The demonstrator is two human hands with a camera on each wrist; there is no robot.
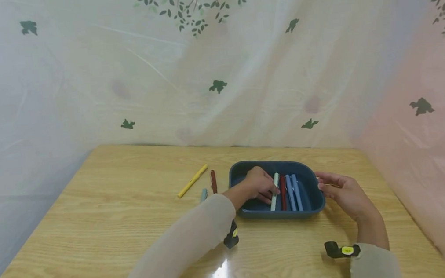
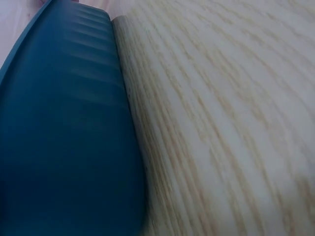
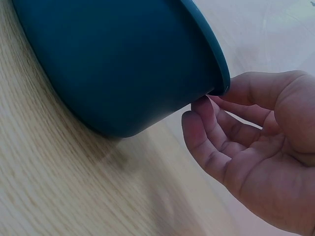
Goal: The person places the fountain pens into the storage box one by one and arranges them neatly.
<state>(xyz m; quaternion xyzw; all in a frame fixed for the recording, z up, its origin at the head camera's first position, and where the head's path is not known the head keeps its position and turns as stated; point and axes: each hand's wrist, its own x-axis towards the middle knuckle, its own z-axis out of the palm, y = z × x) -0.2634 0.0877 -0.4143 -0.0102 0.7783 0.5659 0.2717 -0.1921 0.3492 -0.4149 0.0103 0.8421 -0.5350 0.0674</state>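
A dark blue plastic bin (image 1: 278, 215) stands on the table. My left hand (image 1: 259, 183) reaches down into it, its fingers pinching a white pen (image 1: 273, 203) that lies along the bin's floor. To the right of that pen lie a dark red pen (image 1: 283, 195) and two light blue pens (image 1: 291, 195), side by side. At the bin's right end, my right hand (image 1: 344, 194) pinches the rim between thumb and fingers; the right wrist view shows the fingertips (image 3: 194, 130) under the lip. The left wrist view shows just the bin's outer wall (image 2: 74, 123) and the tabletop, not the hand.
Left of the bin, a yellow pen (image 1: 192, 181) lies slanted on the wooden table (image 1: 95, 234). A dark red pen (image 1: 213, 181) and a pale blue-green pen (image 1: 203, 195), partly hidden by the left sleeve, lie close by. A printed curtain (image 1: 164, 104) hangs behind the table.
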